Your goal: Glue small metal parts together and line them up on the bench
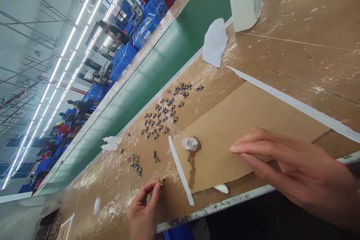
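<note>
Head view: left hand [142,210] pinches a tiny brass part [161,182] between thumb and forefinger, lower middle of frame. Right hand [292,168] open, fingers slightly spread, over cardboard [239,131]. Blue-and-brass parts [159,114] lie scattered at centre; judged light, fiddly, best taken by fingertips.

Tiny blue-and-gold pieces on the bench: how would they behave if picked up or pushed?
The tiny blue-and-gold pieces probably weigh little, given their size. Their knobbly shapes suggest they'd tip, not roll. Thin parts may be fragile.
</note>
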Demonstrator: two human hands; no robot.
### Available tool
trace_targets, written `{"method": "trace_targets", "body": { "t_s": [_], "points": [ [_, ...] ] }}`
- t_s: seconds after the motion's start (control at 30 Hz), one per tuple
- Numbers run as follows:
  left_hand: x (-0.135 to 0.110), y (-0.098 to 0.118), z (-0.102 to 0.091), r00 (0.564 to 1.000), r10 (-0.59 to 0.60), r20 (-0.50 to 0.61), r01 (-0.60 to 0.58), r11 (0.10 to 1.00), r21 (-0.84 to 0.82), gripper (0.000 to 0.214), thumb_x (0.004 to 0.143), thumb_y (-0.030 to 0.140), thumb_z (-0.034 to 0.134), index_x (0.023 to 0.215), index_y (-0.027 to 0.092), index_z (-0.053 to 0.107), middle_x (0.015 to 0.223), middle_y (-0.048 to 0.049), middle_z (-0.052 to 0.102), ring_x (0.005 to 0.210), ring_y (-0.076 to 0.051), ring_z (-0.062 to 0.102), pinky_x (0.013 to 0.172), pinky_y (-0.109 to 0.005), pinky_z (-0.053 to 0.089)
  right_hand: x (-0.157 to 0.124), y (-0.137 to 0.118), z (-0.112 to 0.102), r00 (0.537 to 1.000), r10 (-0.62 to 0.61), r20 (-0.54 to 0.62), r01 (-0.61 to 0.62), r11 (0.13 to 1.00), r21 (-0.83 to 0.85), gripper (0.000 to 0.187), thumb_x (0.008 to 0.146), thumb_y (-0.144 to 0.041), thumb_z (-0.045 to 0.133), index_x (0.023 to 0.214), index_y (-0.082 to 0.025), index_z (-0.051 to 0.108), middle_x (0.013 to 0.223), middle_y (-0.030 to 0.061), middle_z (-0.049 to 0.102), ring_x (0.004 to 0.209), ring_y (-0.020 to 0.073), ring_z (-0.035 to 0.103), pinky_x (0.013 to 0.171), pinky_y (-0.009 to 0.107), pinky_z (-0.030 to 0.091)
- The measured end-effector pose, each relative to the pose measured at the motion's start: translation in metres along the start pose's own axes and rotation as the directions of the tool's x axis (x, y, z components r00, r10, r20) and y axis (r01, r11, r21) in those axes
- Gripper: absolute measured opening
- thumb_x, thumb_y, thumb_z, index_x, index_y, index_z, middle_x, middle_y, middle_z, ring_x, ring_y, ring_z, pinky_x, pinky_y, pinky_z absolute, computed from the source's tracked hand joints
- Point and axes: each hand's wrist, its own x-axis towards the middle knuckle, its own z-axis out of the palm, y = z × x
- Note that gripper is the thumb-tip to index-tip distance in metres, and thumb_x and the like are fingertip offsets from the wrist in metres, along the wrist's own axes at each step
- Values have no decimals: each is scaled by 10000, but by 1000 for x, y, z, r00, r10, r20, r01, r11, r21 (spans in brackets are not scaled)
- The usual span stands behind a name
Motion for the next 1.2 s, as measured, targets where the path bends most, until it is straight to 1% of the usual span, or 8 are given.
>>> {"method": "trace_targets", "body": {
  "t_s": [0.07,0.13,0.3,0.43,0.7,0.93,1.03,1.2],
  "points": [
    [3,1,-3,998,-41,42,40,999,20,471,499,560,782,785,188,748,842,-42,747,887,-230,673,854,-284,502,1,-1,-1,1000,-15,-4,15,1000,3,230,856,-92,549,1039,-229,574,903,3,667,839,113,647,736,190,525],
    [5,1,-5,996,-57,65,54,998,42,481,494,564,782,791,186,752,862,-53,748,909,-245,668,882,-308,496,2,-1,-1,1000,-28,0,28,1000,3,225,850,-72,550,1028,-207,573,902,0,661,846,93,639,756,161,511],
    [5,-1,-6,997,-29,77,26,999,42,481,509,558,779,812,186,751,877,-59,742,927,-265,657,942,-372,466,2,-1,-1,999,-32,-6,32,999,-4,210,851,-57,552,1015,-184,579,904,-2,658,870,69,623,805,117,484],
    [5,-2,-6,996,-33,78,29,999,44,469,522,545,782,825,188,749,897,-61,741,951,-269,649,969,-392,446,2,-1,-1,1000,-21,-3,21,1000,-15,208,856,-66,552,1019,-194,574,917,-6,655,868,64,621,803,109,484],
    [8,-1,-7,993,-10,115,1,997,76,469,550,556,764,840,188,745,897,-60,741,946,-267,648,950,-382,453,2,-3,-1,1000,-18,-1,18,999,-33,184,876,-95,532,1012,-213,567,897,-16,659,841,55,629,776,92,490],
    [9,1,-9,989,-4,148,-13,994,109,473,565,576,744,841,192,739,901,-59,738,938,-266,649,933,-370,458,3,-2,-1,999,-30,-18,29,998,-58,205,869,-84,525,1007,-228,570,868,-21,668,814,67,635,751,113,504],
    [9,4,-10,987,-13,163,-9,991,133,481,560,584,743,845,197,737,900,-56,738,946,-267,647,923,-359,463,4,-2,-1,1000,-8,-9,7,999,-54,213,865,-85,526,1011,-232,575,877,-17,669,810,76,640,731,124,513],
    [11,5,-10,986,-13,169,-17,985,171,495,555,601,737,838,196,736,883,-61,740,943,-277,649,914,-363,469,5,-5,-3,1000,-2,-2,1,999,-52,213,856,-73,527,994,-226,584,879,-23,666,811,61,636,746,97,502]
  ]
}}
